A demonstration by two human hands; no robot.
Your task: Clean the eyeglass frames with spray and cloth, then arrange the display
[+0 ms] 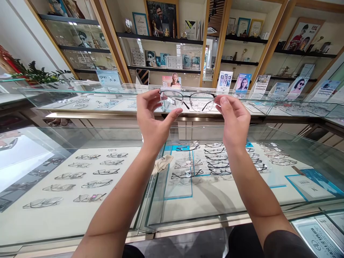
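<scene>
A pair of dark-rimmed eyeglasses (pixel 186 96) is held up above the glass counter, its temples pointing toward me and slightly down. My left hand (pixel 154 116) grips the left end of the frame, with its thumb sticking out below the lens. At the other hinge, my right hand (pixel 233 116) pinches the frame between thumb and fingers. Under my left wrist, a crumpled beige cloth (pixel 163 164) lies on the glass counter. Both arms reach forward over the case, and the glasses touch nothing but my hands.
Below my arms, a glass display case (pixel 199 211) contains rows of eyeglasses (pixel 186 173). A second glass counter (pixel 88 114) runs across behind it, with cardboard signs (pixel 224 81) standing on top. Wall shelves (pixel 161 37) with framed pictures rise at the back. A plant (pixel 37 73) stands far left.
</scene>
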